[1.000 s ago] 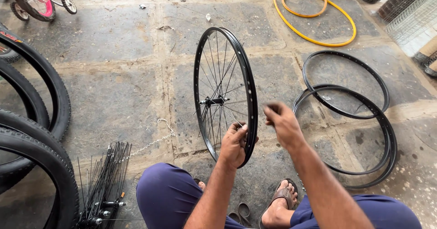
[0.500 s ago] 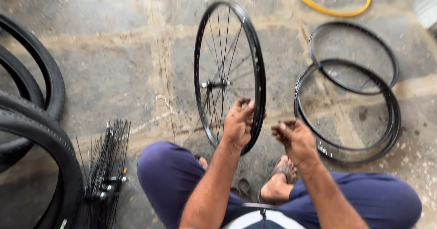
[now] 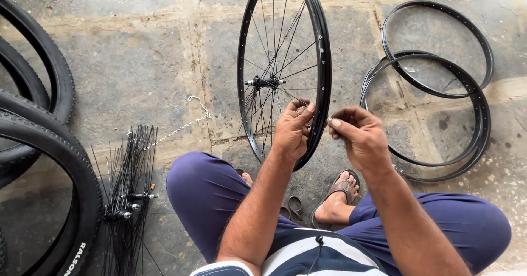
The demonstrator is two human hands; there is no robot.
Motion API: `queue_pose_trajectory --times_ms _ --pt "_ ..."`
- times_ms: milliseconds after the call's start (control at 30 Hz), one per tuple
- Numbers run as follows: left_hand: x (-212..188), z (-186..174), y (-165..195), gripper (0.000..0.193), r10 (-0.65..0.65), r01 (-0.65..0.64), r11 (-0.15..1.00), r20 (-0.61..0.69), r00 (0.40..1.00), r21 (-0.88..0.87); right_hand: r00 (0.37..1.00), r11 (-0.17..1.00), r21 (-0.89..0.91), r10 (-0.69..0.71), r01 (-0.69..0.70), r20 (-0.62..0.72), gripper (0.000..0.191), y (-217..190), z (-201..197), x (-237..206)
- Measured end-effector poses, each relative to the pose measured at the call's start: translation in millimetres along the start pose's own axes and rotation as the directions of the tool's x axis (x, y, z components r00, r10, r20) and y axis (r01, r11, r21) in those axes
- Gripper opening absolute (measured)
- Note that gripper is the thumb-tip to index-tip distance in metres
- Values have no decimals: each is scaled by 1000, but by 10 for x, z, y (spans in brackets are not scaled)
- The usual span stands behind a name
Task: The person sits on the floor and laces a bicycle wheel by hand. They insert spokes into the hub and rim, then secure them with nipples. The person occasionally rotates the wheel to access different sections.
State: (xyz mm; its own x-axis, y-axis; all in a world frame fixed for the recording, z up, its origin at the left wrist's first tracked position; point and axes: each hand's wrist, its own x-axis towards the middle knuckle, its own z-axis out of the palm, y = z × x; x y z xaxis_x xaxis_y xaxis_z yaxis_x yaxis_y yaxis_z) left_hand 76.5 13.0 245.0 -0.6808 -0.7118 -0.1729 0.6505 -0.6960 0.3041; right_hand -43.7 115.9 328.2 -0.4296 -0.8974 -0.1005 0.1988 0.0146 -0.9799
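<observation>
Wheel (image 3: 285,73) upright on floor between the knees, steadied by left hand (image 3: 292,130) closed around its rim for spoke access; right hand (image 3: 355,136) pinches a small part beside the rim; loose spokes (image 3: 129,193) lie left.

No packages, signs or screens are in view. The only lettering noted is a moulded marking in white characters on the sidewall of the black tyre (image 3: 66,199) lying at the lower left of the stone floor; it runs along the curve of the rubber near the bottom edge of the frame, just beside the bundle of black spokes (image 3: 129,199). No paper or adhesive labels are visible on any item.
</observation>
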Motion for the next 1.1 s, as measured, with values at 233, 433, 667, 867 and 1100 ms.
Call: queue_pose_trajectory --times_ms 233,433,667,867,1100 --pt "3 -11 -1 38 19 -19 1000 0 1000 -12 937 549 -767 -287 331 198 12 -262 317 47" --pt "5 -11 19 39 28 -27 999 15 1000 -34 918 419 -825 -285 379 277 14 -389 404 60" --pt "-23 19 45 39 5 -5 999 -11 1000 -38 933 424 -842 -275 335 232 12 -356 354 100" --pt "-35 -12 5 39 20 -12 995 81 996 -95 977 601 -785 -210 152 28 36 -301 250 202" --pt "6 -42 -93 42 60 -60 995 2 998 75 996 686 -724 -94 70 7 40 -309 150 281"
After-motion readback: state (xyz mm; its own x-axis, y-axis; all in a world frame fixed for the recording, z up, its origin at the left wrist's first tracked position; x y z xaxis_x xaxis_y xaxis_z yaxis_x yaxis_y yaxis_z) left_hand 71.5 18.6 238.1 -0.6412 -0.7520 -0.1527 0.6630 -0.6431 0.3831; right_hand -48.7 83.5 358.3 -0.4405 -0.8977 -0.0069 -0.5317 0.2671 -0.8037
